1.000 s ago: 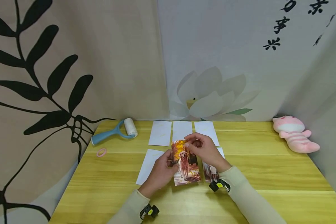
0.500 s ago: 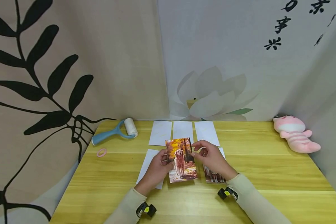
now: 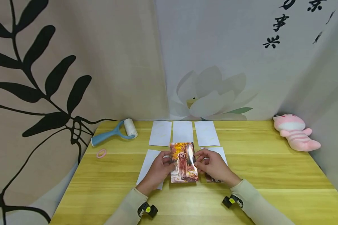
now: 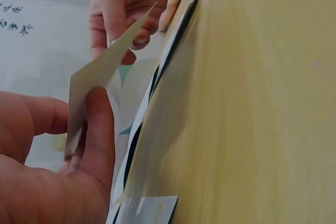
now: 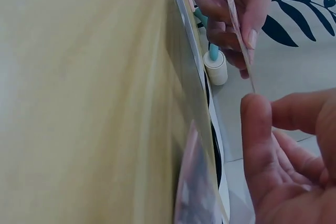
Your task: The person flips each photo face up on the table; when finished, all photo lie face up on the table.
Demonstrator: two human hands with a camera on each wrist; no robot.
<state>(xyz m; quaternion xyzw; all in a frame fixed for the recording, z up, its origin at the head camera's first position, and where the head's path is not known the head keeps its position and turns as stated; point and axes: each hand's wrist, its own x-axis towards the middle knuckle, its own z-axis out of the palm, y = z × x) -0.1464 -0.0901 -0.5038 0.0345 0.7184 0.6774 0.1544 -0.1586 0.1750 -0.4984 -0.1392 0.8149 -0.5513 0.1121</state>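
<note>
A glossy photo print (image 3: 181, 168) of a golden dog among autumn leaves is held raised over the table, picture side up. My left hand (image 3: 157, 168) pinches its left edge between thumb and fingers. At the right edge, thumb and fingertips of my right hand (image 3: 215, 165) pinch the print. In the left wrist view the pale back of the print (image 4: 97, 69) spans between both hands. Beneath my right hand lie a white card (image 3: 220, 151) and a second photo print (image 3: 212, 179), mostly covered. Another white card (image 3: 147, 165) lies partly under my left hand.
White cards (image 3: 160, 133) form a row along the table's back edge. At the back left are a blue-handled lint roller (image 3: 114, 132) and a pink ring (image 3: 101, 153). A pink plush toy (image 3: 295, 132) lies at the back right. Curtains hang behind the table.
The dog print shifted left, then slightly right, and is now held straighter. My right hand left its top edge and moved down to grip its right edge. My left hand kept its hold.
</note>
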